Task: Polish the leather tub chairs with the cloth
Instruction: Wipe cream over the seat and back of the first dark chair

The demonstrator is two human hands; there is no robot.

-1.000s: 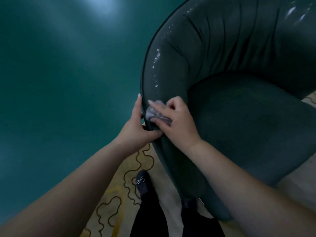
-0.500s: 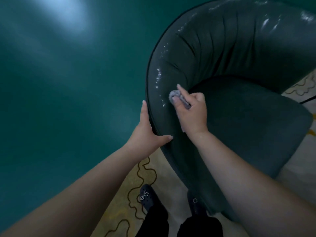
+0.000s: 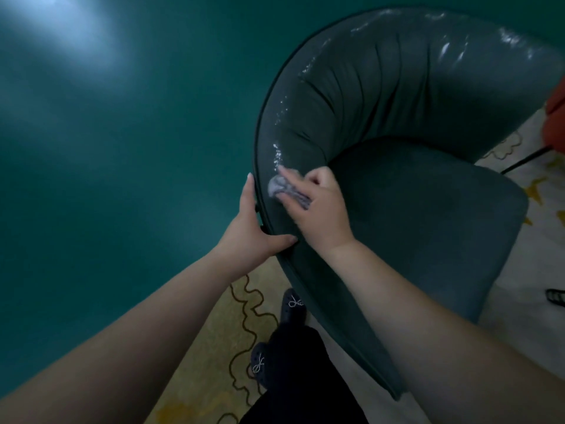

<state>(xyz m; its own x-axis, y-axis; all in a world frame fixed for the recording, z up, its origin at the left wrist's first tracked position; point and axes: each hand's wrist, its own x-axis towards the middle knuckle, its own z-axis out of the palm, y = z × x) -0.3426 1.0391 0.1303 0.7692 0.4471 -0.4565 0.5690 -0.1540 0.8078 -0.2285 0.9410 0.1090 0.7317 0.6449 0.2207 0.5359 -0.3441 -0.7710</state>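
Observation:
A dark green leather tub chair (image 3: 397, 96) with a pleated curved back fills the right of the head view. My right hand (image 3: 318, 209) holds a small grey cloth (image 3: 276, 186) bunched under its fingers and presses it on the top of the chair's left arm, beside a line of shiny wet spots. My left hand (image 3: 253, 231) grips the outer rim of the same arm, fingers down the outside and thumb across the top edge.
A teal wall (image 3: 122, 148) stands close on the left. A patterned beige and yellow carpet (image 3: 214, 347) lies underfoot, with my dark shoes (image 3: 293, 304) on it. Something orange-red (image 3: 556, 117) shows at the right edge.
My right hand slid the cloth up along the arm towards the seat's inner edge, then back out towards the rim. My left hand kept its hold on the rim.

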